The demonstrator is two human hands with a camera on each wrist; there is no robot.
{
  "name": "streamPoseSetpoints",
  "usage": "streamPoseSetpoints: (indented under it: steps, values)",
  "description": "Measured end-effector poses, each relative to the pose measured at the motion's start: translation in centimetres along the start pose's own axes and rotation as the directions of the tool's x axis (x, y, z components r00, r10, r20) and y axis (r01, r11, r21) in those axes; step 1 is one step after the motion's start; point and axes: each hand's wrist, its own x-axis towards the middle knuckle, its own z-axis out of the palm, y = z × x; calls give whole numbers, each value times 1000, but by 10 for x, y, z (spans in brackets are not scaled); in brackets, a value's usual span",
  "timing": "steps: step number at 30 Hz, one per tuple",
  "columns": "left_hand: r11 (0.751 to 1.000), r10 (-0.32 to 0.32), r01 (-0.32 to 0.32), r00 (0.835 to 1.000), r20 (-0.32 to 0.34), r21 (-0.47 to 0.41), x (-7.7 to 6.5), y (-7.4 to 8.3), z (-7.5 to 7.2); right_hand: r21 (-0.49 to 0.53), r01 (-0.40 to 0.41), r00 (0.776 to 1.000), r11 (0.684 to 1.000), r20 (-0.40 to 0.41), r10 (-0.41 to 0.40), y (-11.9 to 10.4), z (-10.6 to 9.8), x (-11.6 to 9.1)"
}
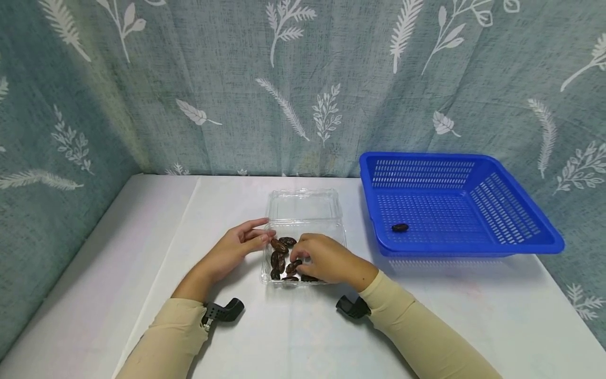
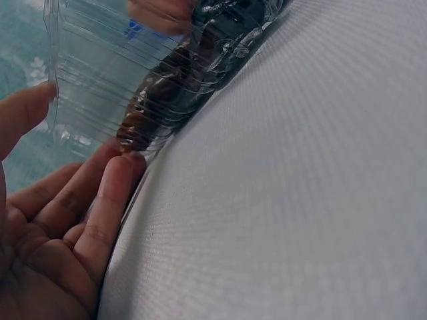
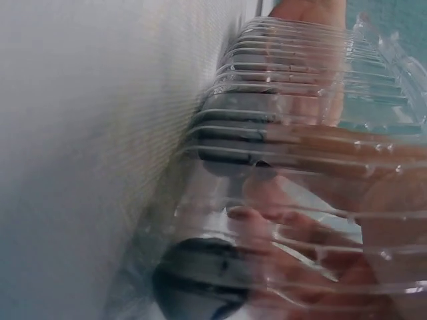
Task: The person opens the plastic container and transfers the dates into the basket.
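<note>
A hinged clear plastic box lies with its lid folded back, and several brown dates are in its base. My left hand rests at the box's left side, fingers fairly straight. In the left wrist view, the thumb is at the rim and the other fingertips touch the lower wall. Inside the box, the fingers of my right hand are bent around a date and pinch it. The right wrist view shows those fingers through the ribbed plastic, with a dark date below.
A blue plastic basket stands at the right of the white table, with a single date on its floor. A patterned curtain hangs behind the table. Black wrist mounts sit below both hands.
</note>
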Motion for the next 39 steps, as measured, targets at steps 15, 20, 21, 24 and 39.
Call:
streamPoseSetpoints:
  steps: [15,20,21,24,39]
  values:
    - [999,10,-11,1000,10,40,8,-1,-1,-123,131,929,984,-330,-165,-4,-48,-35]
    - [999,5,-6,1000,15,45,9,0,-3,-198,137,878,971,-430,-212,9,-73,-55]
    - [999,6,-7,1000,17,47,9,0,-3,-205,127,869,970,-448,-209,13,-78,-59]
    - [999,9,-10,1000,17,44,7,0,-3,-229,87,845,970,-499,-193,22,-89,-70]
    - [999,27,-27,1000,15,25,5,-6,2,-129,-291,871,948,-445,207,88,-124,-105]
